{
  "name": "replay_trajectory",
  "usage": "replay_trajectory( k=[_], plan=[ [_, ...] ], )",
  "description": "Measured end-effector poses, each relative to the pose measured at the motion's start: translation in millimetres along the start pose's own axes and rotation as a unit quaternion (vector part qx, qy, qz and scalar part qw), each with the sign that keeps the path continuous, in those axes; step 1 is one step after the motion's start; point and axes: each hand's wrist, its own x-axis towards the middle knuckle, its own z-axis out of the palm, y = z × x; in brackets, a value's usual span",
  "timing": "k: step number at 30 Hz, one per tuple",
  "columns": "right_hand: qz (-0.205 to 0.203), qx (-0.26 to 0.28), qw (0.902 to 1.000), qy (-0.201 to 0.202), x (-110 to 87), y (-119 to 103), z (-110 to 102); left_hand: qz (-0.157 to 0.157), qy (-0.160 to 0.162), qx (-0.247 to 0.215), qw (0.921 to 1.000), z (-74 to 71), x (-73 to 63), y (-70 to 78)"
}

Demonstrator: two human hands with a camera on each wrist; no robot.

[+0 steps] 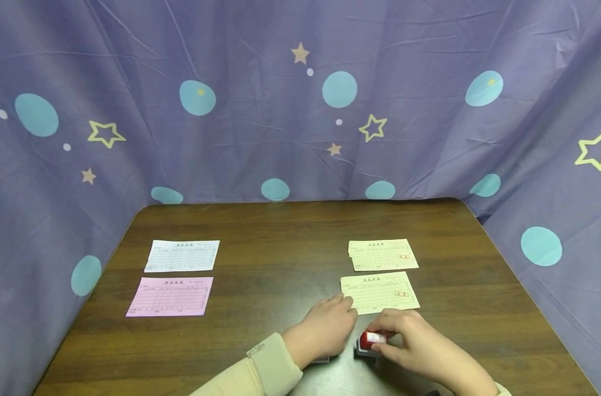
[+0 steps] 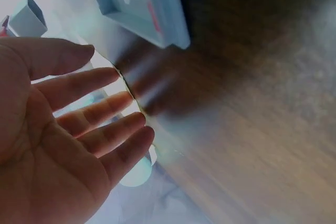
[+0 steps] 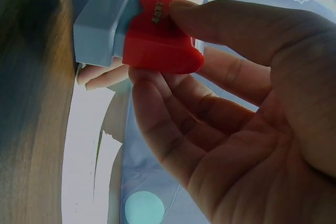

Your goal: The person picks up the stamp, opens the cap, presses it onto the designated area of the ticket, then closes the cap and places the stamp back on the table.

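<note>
A red self-inking stamp (image 1: 371, 340) with a grey base (image 3: 100, 27) is pinched between the thumb and fingers of my right hand (image 1: 413, 344), just in front of the nearer yellow slip (image 1: 374, 291). That slip bears a red boxed mark near its right side. My left hand (image 1: 326, 327) lies at the slip's lower left edge, its fingers (image 2: 100, 109) nearly straight and fingertips at the paper. It holds nothing in its palm. A shallow grey tray or lid (image 2: 176, 17) stands beside the left hand, mostly hidden beneath it in the head view.
Behind the nearer slip lies another yellow slip (image 1: 379, 250), also red-marked. At the left are a white slip (image 1: 181, 257) and a pink slip (image 1: 169, 297). The brown wooden table (image 1: 275, 236) meets a purple star-patterned curtain (image 1: 260, 137) at the back and sides.
</note>
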Motion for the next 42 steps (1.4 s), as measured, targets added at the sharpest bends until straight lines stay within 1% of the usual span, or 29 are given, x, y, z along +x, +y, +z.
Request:
replay_trajectory(
  k=[5,8,14,16,27,31,37,39,42],
  plan=[
    [-0.001,0.003,1.0000,-0.003,0.2,1,-1,-0.006,-0.006,-0.012,0.9999,-0.1,-1.4,-1.9],
    [0.006,0.010,0.9999,-0.006,0.1,2,-2,-0.002,-0.010,-0.014,0.9998,0.7,-1.2,-2.7],
    [0.007,0.009,0.9999,-0.004,0.0,2,-1,0.014,0.006,-0.004,0.9999,4.8,1.7,-1.2],
    [0.006,0.004,1.0000,-0.003,0.0,1,-1,0.016,0.007,-0.001,0.9999,6.2,3.4,-0.2],
    [0.004,-0.002,1.0000,-0.001,-0.9,2,-1,-0.006,-0.021,-0.018,0.9996,5.5,11.5,4.7],
    [0.005,0.000,1.0000,0.000,-0.8,2,-1,-0.011,-0.028,-0.016,0.9994,5.9,14.5,5.5],
    [-0.004,0.000,1.0000,0.002,-0.6,3,0,-0.013,-0.023,-0.021,0.9994,4.2,14.8,5.9],
    [-0.007,0.000,1.0000,0.003,-0.5,3,-1,-0.016,-0.021,-0.030,0.9992,2.7,13.5,4.5],
    [-0.007,0.001,1.0000,0.003,-1.1,3,-1,-0.022,-0.009,-0.038,0.9990,0.4,9.8,1.4]
  ],
)
